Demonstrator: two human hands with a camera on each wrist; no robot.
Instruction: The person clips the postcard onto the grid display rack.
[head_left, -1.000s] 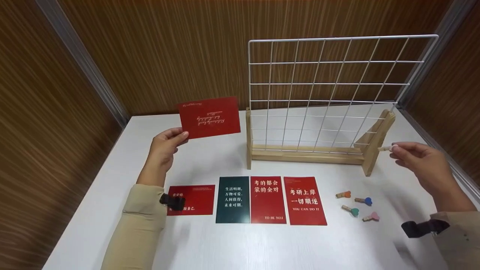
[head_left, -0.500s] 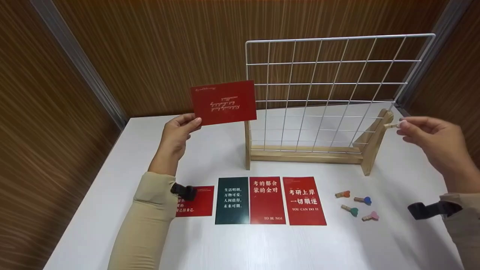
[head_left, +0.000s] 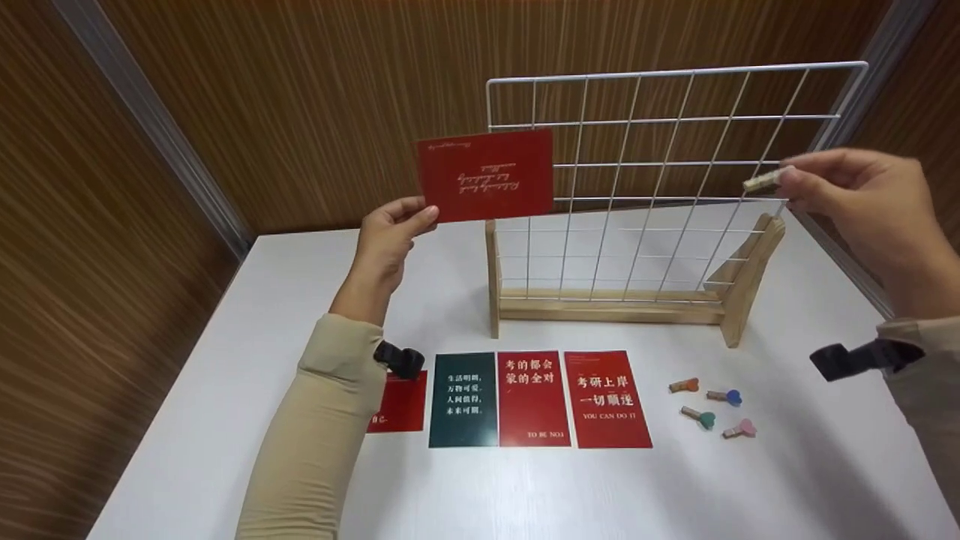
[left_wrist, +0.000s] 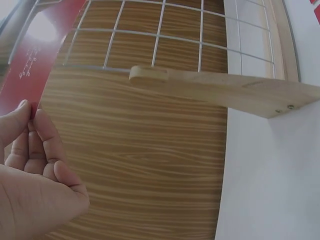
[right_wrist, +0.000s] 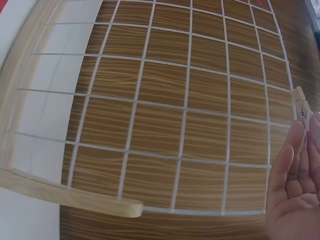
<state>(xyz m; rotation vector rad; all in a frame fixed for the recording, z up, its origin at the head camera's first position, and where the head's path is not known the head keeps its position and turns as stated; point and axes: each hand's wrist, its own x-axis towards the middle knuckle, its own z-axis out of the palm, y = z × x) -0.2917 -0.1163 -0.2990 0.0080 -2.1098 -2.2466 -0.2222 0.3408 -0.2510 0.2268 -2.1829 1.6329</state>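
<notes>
My left hand (head_left: 394, 240) pinches the lower left corner of a red card (head_left: 487, 174) between thumb and fingers. The card is held up in front of the left side of a white wire grid rack (head_left: 679, 120), its script upside down. In the left wrist view the card (left_wrist: 37, 55) shows edge-on beside the thumb. On the other side, my right hand (head_left: 862, 199) pinches a small wooden clothespin (head_left: 762, 182) near the rack's right side. The clothespin (right_wrist: 300, 102) points away from the fingers in the right wrist view; its decorated end is covered by the fingertips.
Cards lie in a row on the white table (head_left: 525, 495): a red one (head_left: 405, 401) partly behind the left sleeve, a dark green one (head_left: 463, 401), and two red ones (head_left: 534, 409). Several heart clothespins (head_left: 697, 417) lie to their right. The rack stands on a wooden base (head_left: 611, 311).
My left hand has raised the red card and carried it right, so it now overlaps the grid. The right hand has lifted the clothespin beside the grid. Cards on the table stay put.
</notes>
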